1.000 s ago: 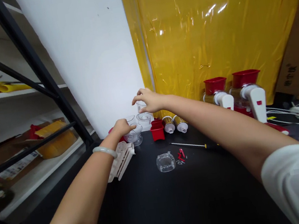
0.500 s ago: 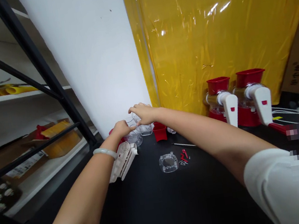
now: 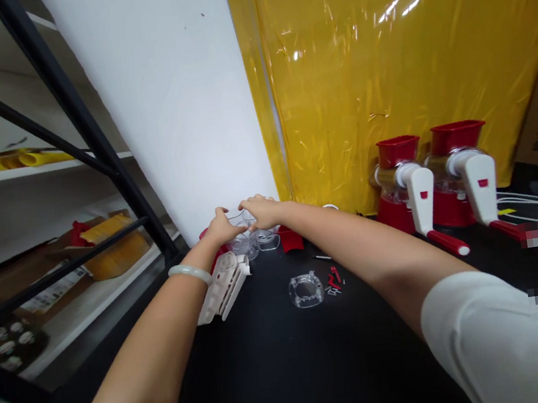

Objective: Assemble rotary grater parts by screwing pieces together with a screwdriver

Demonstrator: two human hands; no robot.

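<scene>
At the back of the black table, a clear plastic housing is between my two hands. My left hand grips its left side, thumb and fingers curved round it. From the right, my right hand closes on the same piece, its fingers partly hiding it. More clear plastic parts stand just below the hands. A red plastic hopper is right of them, partly behind my right forearm. White handle-shaped parts lie stacked near my left wrist.
On the table lie a clear ring-like base, small red parts with screws, and a thin screwdriver. Two red-and-white crank machines stand at the right. A black-framed shelf borders the left, yellow sheeting the back.
My left hand has risen and turned, its fingers now round the clear housing. My right hand has come closer to it. The view has shifted slightly.
</scene>
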